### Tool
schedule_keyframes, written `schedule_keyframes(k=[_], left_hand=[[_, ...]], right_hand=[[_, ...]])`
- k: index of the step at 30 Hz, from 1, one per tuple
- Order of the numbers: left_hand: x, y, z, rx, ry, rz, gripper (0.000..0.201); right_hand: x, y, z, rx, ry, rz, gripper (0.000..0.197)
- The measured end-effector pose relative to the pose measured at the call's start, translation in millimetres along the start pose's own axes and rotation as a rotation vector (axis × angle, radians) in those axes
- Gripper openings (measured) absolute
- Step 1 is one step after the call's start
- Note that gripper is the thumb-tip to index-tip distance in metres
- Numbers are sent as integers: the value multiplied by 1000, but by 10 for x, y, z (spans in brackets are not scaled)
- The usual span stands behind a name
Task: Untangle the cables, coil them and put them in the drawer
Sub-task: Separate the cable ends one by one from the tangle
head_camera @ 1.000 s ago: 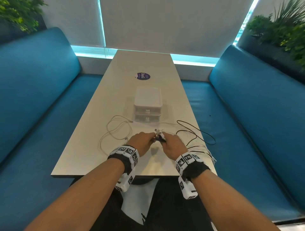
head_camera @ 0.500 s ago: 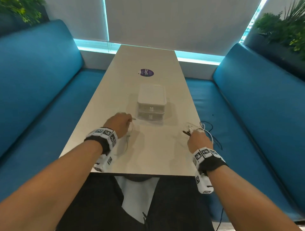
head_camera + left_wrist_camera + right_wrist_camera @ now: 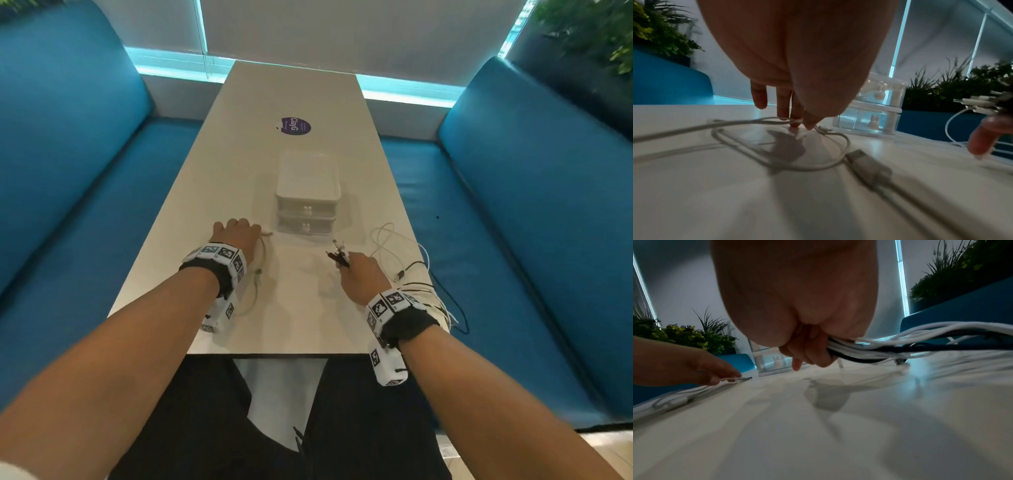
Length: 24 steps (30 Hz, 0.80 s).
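My left hand (image 3: pixel 236 234) is on the table left of the clear two-drawer unit (image 3: pixel 307 205). Its thumb and fingertips (image 3: pixel 795 124) pinch a single white cable (image 3: pixel 818 167) near the small plug. That cable loops back under my wrist, and its USB plug (image 3: pixel 865 160) lies flat. My right hand (image 3: pixel 347 265) grips a bundle of white and black cables (image 3: pixel 869 348) just above the table. The bundle's plug ends (image 3: pixel 339 255) stick out past my fingers. Both drawers are closed.
The bundle's loose loops (image 3: pixel 390 246) lie by the table's right edge, and some strands (image 3: pixel 445 301) hang over it toward the blue bench (image 3: pixel 496 257). A purple sticker (image 3: pixel 295 126) sits farther up the table (image 3: pixel 308 325). Plants stand behind both benches.
A second ago both hands met at the table's middle. They have since parted: my left hand has drawn one white cable left, and my right has taken the bundle to the right.
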State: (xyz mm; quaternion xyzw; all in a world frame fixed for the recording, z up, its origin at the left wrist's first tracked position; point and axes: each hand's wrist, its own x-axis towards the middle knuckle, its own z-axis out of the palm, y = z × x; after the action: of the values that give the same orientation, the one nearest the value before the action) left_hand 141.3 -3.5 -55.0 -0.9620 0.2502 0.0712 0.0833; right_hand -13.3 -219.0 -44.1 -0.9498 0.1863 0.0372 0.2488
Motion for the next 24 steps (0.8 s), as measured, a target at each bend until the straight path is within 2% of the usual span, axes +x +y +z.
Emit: schedule_keyframes(k=[4,8,14,18,21,24], left_hand=[[-21,11,-17,57,97,9,30],[-38,-7,-38,-187,264,-40,24],[-161,46,-207,-411,177,-75,34],[-215,161,-266,-621,89,-3,35],[-220,267,-301,-623,149,62,29],[-251,397,-374,-594,212,77,14]], right_hand=[[2,-36,54,56,-5,82,31],[9,-61,133,160,-41,143,32],[-1,-152,119,269,-34,169,31],[-50,-160,80,363,-1,176,32],[-102,-154,56,419,16,164,30],[-135,-142,40,452,31,153,29]])
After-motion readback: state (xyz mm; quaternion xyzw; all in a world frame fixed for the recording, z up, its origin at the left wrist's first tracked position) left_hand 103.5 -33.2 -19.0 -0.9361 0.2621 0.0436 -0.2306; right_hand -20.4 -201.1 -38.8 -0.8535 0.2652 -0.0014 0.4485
